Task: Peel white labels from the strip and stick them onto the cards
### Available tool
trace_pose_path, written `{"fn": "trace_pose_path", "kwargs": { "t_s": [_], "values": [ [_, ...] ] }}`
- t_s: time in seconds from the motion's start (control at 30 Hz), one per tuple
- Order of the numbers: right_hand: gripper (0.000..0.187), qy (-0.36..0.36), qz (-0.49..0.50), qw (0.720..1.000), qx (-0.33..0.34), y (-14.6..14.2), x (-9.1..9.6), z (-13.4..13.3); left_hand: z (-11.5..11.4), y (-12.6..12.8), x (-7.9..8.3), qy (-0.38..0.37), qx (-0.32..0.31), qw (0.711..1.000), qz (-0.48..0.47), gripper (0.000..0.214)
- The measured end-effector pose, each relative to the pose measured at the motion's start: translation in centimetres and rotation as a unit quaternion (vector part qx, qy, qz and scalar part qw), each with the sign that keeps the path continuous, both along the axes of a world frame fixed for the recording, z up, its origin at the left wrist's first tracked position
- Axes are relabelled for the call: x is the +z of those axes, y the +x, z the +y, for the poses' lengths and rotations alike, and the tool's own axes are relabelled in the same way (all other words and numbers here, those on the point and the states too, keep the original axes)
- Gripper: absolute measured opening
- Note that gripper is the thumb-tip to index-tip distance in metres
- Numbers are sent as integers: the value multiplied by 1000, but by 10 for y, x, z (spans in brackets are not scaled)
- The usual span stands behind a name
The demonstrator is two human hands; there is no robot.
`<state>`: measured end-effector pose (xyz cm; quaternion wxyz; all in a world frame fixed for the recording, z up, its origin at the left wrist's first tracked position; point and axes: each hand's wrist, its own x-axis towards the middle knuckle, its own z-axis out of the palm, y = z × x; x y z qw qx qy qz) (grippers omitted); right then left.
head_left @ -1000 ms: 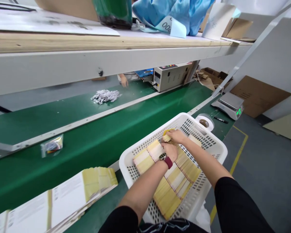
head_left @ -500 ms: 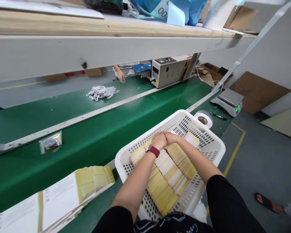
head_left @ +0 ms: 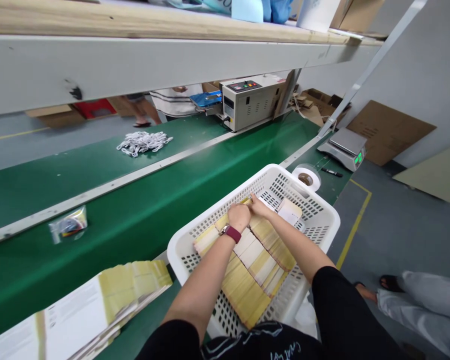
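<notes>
1. Past my hands and running across ahead of them, a wooden shelf [head_left: 135,22] sits above a long green conveyor belt [head_left: 142,200].
2. Directly under my hands, a white perforated plastic basket [head_left: 180,245] rests at the belt's near edge.
3. Inside the basket, beneath my forearms, lie rows of yellow-and-white paper packs [head_left: 247,282], some on edge and overlapping.
4. To the left of my hands, a pile of printed sheets with yellow edges [head_left: 116,300] lies on the belt, touching nothing I hold.
5. Ahead of my hands, across the belt, stands a beige machine [head_left: 247,102], with a person [head_left: 176,100] just beside it. Nearer is a bundle of white cords [head_left: 143,143].
6. Beyond the basket to the right are a digital scale [head_left: 343,147], a roll of tape [head_left: 305,177] and a black marker [head_left: 332,172].
7. Off to my right, another person's legs [head_left: 416,305] stand on the floor.
8. My left hand [head_left: 239,217], with a maroon-strapped watch [head_left: 231,233] on its wrist, is curled on the packs.
9. My right hand [head_left: 258,207] reaches just beside it, fingers extended to a yellow edge; I cannot tell whether they pinch it.
</notes>
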<state>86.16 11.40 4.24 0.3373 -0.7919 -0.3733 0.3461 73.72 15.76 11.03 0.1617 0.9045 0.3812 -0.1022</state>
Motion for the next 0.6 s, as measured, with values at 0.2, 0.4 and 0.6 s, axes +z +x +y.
{"fn": "trace_pose_path", "kwargs": {
  "t_s": [0.2,0.4,0.6],
  "values": [
    [35,-83,51,995,30,27,13,-12,-2,1,2,9,24,1000,-1,35],
    [29,-132,88,986,53,44,16,-13,2,4,-9,10,18,1000,-10,38],
    [46,-57,66,996,-14,26,9,-29,4,3,-10,24,15,1000,-9,29]
  ]
}}
